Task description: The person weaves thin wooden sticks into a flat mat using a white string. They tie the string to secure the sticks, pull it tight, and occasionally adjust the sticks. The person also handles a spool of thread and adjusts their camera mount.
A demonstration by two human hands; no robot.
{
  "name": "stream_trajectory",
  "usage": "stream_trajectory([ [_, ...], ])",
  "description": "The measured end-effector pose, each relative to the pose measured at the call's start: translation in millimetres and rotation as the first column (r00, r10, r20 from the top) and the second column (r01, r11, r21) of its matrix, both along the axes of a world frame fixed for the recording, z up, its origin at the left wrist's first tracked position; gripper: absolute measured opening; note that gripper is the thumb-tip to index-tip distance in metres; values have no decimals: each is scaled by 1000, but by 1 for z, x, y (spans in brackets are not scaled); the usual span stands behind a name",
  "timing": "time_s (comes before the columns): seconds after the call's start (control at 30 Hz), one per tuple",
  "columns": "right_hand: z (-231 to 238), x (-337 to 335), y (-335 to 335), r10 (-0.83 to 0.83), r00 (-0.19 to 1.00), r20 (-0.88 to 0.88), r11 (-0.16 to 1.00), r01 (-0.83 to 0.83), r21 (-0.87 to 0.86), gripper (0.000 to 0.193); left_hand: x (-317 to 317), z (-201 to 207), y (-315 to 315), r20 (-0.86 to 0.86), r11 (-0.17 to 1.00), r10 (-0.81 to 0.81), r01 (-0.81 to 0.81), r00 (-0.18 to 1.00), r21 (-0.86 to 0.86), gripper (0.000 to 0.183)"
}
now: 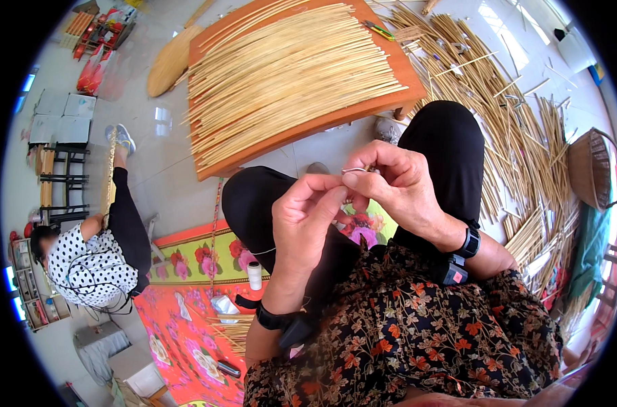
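Note:
Close together above my lap, both hands are closed in a pinch. My right hand grips a thin, curved, silvery needle-like piece between thumb and fingers. My left hand has its thumb and forefinger pressed together right beside it; whatever is between them is too small to make out. A white spool of thread stands on the flowered cloth to the left of my left wrist. Ahead of my knees, pale straw stalks lie side by side across a low orange-brown table.
Loose stalks cover the floor at the right, near a wicker basket. Green-handled snips rest at the table's far right corner. A person in a dotted shirt sits at the left. A round woven fan lies beyond.

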State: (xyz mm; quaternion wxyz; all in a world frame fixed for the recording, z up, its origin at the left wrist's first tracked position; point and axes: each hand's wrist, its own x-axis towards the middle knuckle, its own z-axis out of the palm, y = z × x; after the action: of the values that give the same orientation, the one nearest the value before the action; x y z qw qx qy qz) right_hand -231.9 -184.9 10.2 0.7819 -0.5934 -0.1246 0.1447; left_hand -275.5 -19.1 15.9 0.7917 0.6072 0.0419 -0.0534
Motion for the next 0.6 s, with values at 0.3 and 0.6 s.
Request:
stream_trajectory([
  [0.3, 32, -3, 6, 264, 962, -64, 955, -270, -121, 12, -28, 20, 19, 45, 979, -68, 58, 997, 197, 9],
  [0.6, 40, -21, 93, 436, 790, 431, 897, -346, -274, 21, -104, 30, 111, 32, 925, 119, -122, 992, 359, 9],
])
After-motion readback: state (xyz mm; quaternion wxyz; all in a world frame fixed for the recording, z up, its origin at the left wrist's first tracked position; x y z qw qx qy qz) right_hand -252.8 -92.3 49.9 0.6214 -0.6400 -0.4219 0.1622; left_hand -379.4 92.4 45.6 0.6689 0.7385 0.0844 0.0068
